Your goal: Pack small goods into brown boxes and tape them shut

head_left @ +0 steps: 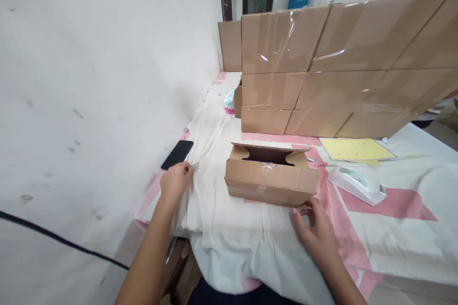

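A small cardboard box (272, 182) stands in the middle of the cloth, its top open and a dark inside partly showing. My right hand (317, 228) is at the box's lower right corner, thumb and fingers apart, fingertips close to or touching the cardboard. On the left, my left hand (175, 181) is closed in a pinch just beside a black phone (177, 154). A small, pale, shiny thing (194, 166) shows at its fingertips, too small to name.
Stacked, taped cardboard boxes (307, 71) form a wall behind. To the right lie a white tape dispenser (358, 189) and a yellow sheet (358, 148). A colourful packet (229, 101) sits farther back. The white wall (107, 81) borders the left; a black cable (64, 239) crosses it.
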Tool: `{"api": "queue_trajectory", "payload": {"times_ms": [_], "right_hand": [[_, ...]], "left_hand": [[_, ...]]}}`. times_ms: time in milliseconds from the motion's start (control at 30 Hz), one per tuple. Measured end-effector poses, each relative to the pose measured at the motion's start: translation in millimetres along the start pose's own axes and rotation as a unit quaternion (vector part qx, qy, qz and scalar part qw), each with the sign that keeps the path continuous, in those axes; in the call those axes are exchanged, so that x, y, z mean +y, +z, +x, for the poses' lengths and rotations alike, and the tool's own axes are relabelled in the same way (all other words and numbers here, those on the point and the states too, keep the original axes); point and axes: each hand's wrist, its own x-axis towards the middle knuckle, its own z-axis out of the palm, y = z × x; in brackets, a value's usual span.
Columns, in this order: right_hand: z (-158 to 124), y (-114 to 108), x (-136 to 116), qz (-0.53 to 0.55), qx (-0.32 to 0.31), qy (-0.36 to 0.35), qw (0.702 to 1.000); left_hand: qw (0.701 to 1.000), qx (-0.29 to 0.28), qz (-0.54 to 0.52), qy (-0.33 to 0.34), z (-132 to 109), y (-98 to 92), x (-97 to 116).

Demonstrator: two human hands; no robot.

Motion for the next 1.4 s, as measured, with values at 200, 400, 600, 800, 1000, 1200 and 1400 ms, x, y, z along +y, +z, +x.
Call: {"api": "queue_trajectory", "payload": {"times_ms": [200,400,600,800,1000,1200,1400], "right_hand": [[0,-2,-1,-0.006,-0.009,-0.008,1.000],[0,0,-1,-0.036,0.007,-0.011,0.999],[-1,-2,2,-0.004,-0.010,-0.015,1.000],[2,-15,-15,0.030,0.000,-0.023,0.999],[15,-39,-51,0.049,0.048,-0.066,0.995],[30,-43,-67,0.056,0.050,-0.105,0.992],[28,-62,-56,-0.044,0.081,-0.124,0.988]], "left_hand": [[0.995,0.026,-0.003,-0.097,102,-25.4,11],[0.990,0.033,-0.041,-0.129,134,-24.1,15],[0.984,0.011,-0.177,0.004,43,2.9,38],[0.927,0.032,-0.343,0.147,-37,-8.4,81],[0.884,0.059,-0.373,0.275,-55,-33.3,102],[0.884,0.096,-0.354,0.290,-61,-27.9,109],[0.915,0.122,-0.106,0.370,-60,-43.9,144]]}}
